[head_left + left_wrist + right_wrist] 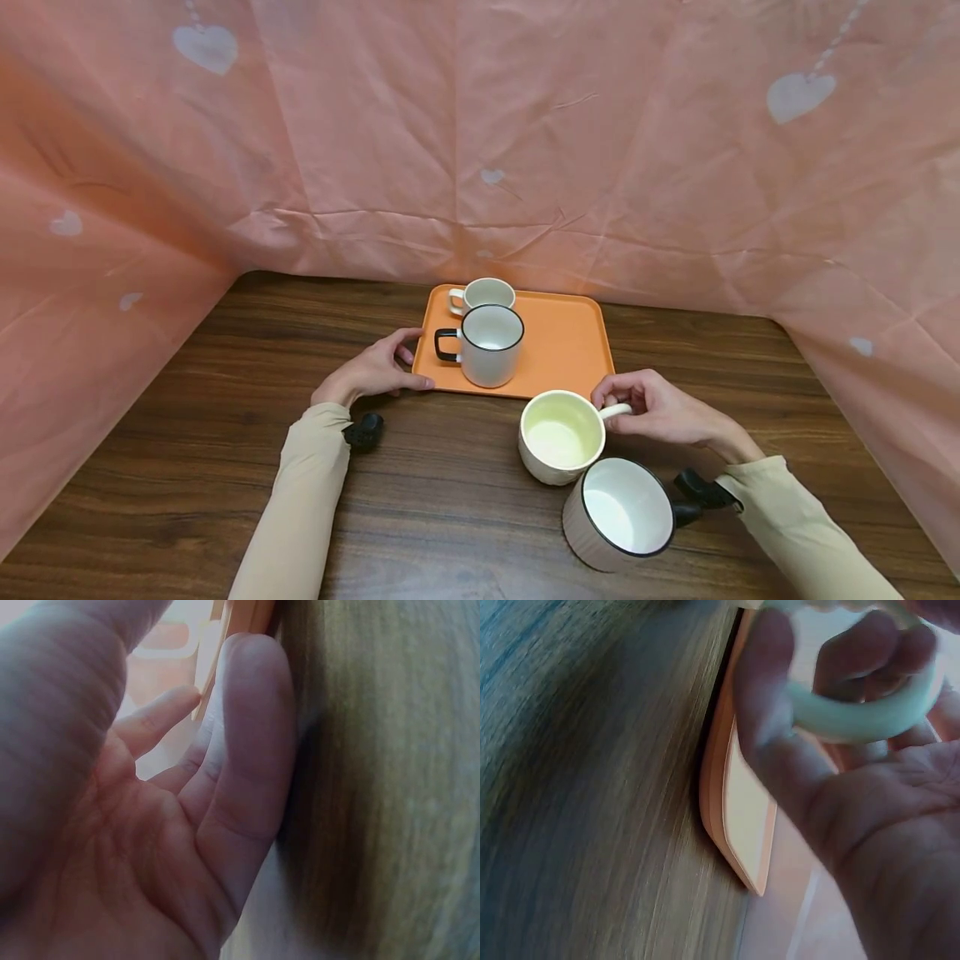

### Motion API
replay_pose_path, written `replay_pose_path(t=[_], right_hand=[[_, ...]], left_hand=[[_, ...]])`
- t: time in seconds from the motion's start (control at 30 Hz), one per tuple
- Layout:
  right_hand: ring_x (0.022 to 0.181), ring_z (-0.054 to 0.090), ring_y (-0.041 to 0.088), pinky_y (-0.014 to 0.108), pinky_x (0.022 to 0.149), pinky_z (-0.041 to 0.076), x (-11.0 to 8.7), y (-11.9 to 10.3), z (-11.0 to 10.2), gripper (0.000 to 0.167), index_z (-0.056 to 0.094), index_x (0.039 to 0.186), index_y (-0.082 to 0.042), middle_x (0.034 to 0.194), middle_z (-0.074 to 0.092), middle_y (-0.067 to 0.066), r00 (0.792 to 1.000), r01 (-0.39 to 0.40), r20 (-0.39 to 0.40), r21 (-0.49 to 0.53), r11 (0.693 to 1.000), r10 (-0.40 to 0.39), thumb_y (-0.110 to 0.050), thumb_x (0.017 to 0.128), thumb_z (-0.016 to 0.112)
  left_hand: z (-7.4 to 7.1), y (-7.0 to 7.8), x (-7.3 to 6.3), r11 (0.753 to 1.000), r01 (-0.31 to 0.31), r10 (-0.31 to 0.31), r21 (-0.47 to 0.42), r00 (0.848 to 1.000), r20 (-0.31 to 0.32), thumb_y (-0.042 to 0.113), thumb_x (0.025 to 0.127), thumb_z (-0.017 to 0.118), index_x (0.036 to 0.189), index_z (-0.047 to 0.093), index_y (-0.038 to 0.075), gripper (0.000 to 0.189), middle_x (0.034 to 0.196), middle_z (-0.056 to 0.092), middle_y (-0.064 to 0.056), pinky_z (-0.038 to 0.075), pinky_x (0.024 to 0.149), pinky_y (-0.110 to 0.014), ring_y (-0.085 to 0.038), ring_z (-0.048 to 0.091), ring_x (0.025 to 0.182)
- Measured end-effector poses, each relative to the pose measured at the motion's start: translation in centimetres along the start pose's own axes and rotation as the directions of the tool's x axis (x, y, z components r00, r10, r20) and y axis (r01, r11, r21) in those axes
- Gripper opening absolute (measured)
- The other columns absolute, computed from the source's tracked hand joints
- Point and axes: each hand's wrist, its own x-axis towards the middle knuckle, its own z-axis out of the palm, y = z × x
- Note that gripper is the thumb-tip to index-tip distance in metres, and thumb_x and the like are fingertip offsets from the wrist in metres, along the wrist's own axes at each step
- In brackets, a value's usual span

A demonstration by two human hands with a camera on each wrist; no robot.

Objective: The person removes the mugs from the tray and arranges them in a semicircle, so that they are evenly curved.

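Note:
An orange tray (570, 342) lies at the back of the table, a white mug (491, 354) with black rim and handle on its left part. Just behind that mug stands a small white cup (487, 292), partly covered by it. My left hand (375, 367) grips the tray's left front corner, thumb at the front edge and fingers at the left edge. With my right hand (660, 408) I pinch the handle of a cream cup (561, 433), pale yellow-green inside, at the tray's front edge. Whether this cup touches the table, I cannot tell.
A ribbed white mug (618, 517) with black rim and dark handle stands at the front right, close to the cream cup. Pink cloth (525, 150) with white hearts walls the back and sides of the brown wooden table (435, 508).

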Motion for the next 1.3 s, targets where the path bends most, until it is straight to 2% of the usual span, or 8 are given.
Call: replay_pose_path(t=[0.13, 0.37, 0.63, 0.8, 0.9, 1.1, 1.2, 1.3], right_hand=[[0.081, 0.062, 0.0, 0.021, 0.067, 0.057, 0.0, 0.2, 0.0, 0.019, 0.067, 0.108, -0.002, 0.097, 0.069, -0.008, 1.0, 0.007, 0.014, -0.069, 0.998, -0.006, 0.008, 0.092, 0.066], [0.079, 0.062, 0.0, 0.022, 0.067, 0.057, 0.0, 0.0, 0.0, 0.018, 0.067, 0.108, -0.006, 0.094, 0.067, -0.005, 1.0, -0.008, 0.018, -0.113, 0.994, 0.01, 0.003, 0.093, 0.068], [0.089, 0.065, 0.002, 0.024, 0.076, 0.059, -0.2, -0.6, -0.1, 0.018, 0.067, 0.11, -0.003, 0.1, 0.069, -0.003, 0.999, -0.014, 0.029, -0.094, 0.995, 0.017, 0.004, 0.094, 0.066], [0.092, 0.07, 0.01, 0.027, 0.079, 0.061, -0.5, -1.0, -0.5, 0.019, 0.067, 0.113, -0.003, 0.103, 0.072, 0.002, 0.999, -0.041, 0.007, -0.1, 0.994, 0.042, 0.002, 0.095, 0.067], [0.094, 0.072, 0.015, 0.029, 0.078, 0.061, -0.8, -1.3, -1.0, 0.02, 0.067, 0.116, -0.002, 0.105, 0.073, 0.008, 0.998, -0.062, -0.037, -0.118, 0.991, 0.058, -0.001, 0.096, 0.068], [0.096, 0.072, 0.012, 0.026, 0.079, 0.061, -1.7, -1.3, -1.7, 0.02, 0.065, 0.114, 0.008, 0.103, 0.073, 0.02, 0.985, -0.079, -0.166, -0.158, 0.984, 0.052, 0.001, 0.096, 0.067], [0.096, 0.072, 0.011, 0.024, 0.079, 0.06, -2.1, -1.1, -1.9, 0.019, 0.067, 0.114, 0.006, 0.104, 0.073, 0.023, 0.968, -0.107, -0.244, -0.204, 0.973, 0.056, -0.003, 0.097, 0.067], [0.097, 0.07, 0.007, 0.023, 0.079, 0.059, -2.4, -0.9, -2.1, 0.019, 0.068, 0.114, 0.001, 0.106, 0.073, 0.021, 0.943, -0.159, -0.326, -0.264, 0.951, 0.067, -0.009, 0.098, 0.069]], left_hand=[[0.1, 0.0, 0.0, 1.0, 0.005, -0.005, -0.005, 1.0, -0.004, 0.027, 0.083, 0.086, 0.159, 0.032, 0.018, 0.094, 0.119, 0.05, -0.013, 0.055, 0.068, -0.029, -0.017, 0.057, 0.074], [0.1, 0.1, -0.1, 1.0, 0.004, -0.004, -0.008, 1.0, -0.012, 0.026, 0.083, 0.086, 0.158, 0.033, 0.018, 0.092, 0.119, 0.051, -0.013, 0.055, 0.068, -0.028, -0.017, 0.057, 0.075], [0.1, -0.1, 0.0, 1.0, -0.002, 0.002, -0.003, 1.0, -0.004, 0.027, 0.084, 0.086, 0.159, 0.032, 0.016, 0.093, 0.12, 0.051, -0.015, 0.055, 0.068, -0.028, -0.016, 0.057, 0.074], [-0.1, -0.1, 0.0, 1.0, -0.002, 0.002, 0.003, 1.0, 0.0, 0.028, 0.085, 0.085, 0.159, 0.031, 0.016, 0.093, 0.121, 0.051, -0.015, 0.055, 0.069, -0.028, -0.016, 0.059, 0.075], [-0.1, -0.1, 0.0, 1.0, -0.006, 0.006, 0.008, 1.0, 0.008, 0.028, 0.085, 0.085, 0.16, 0.031, 0.016, 0.093, 0.12, 0.051, -0.014, 0.056, 0.07, -0.028, -0.016, 0.06, 0.076], [-0.4, -0.2, -0.2, 0.999, -0.037, 0.036, 0.016, 0.999, 0.035, 0.028, 0.087, 0.083, 0.16, 0.03, 0.012, 0.091, 0.123, 0.053, -0.016, 0.057, 0.07, -0.028, -0.015, 0.062, 0.079], [-0.5, -0.1, -0.4, 0.999, -0.048, 0.047, 0.025, 0.998, 0.039, 0.027, 0.088, 0.081, 0.16, 0.031, 0.01, 0.089, 0.125, 0.054, -0.018, 0.058, 0.07, -0.028, -0.015, 0.064, 0.079], [-0.5, -0.1, -0.5, 0.998, -0.054, 0.053, 0.023, 0.998, 0.029, 0.027, 0.089, 0.08, 0.158, 0.034, 0.01, 0.084, 0.126, 0.055, -0.018, 0.058, 0.07, -0.03, -0.015, 0.066, 0.079]])
